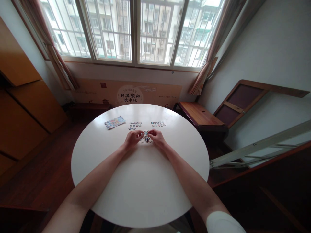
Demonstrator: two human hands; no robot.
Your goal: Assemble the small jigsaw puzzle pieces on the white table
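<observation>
A small heap of jigsaw pieces [146, 139] lies on the white round table [145, 181], between and just below my hands. My left hand [133, 138] comes in from the left, its thumb and fingers pinched together over the heap. From the other side my right hand [156, 136] is closed in a similar pinch. A jigsaw piece [145, 133] shows between the two sets of fingertips; its outline is too small to make out well. Beyond my hands, loose pieces are laid out in a left group [135, 125] and a right group [158, 124].
A colourful printed sheet [115, 122] lies at the table's far left. Past the table are a wooden bench [200, 113], a long printed cardboard panel [97, 94] and barred windows. A folded wooden frame [239, 100] leans on the right wall; cabinets [26, 113] stand left.
</observation>
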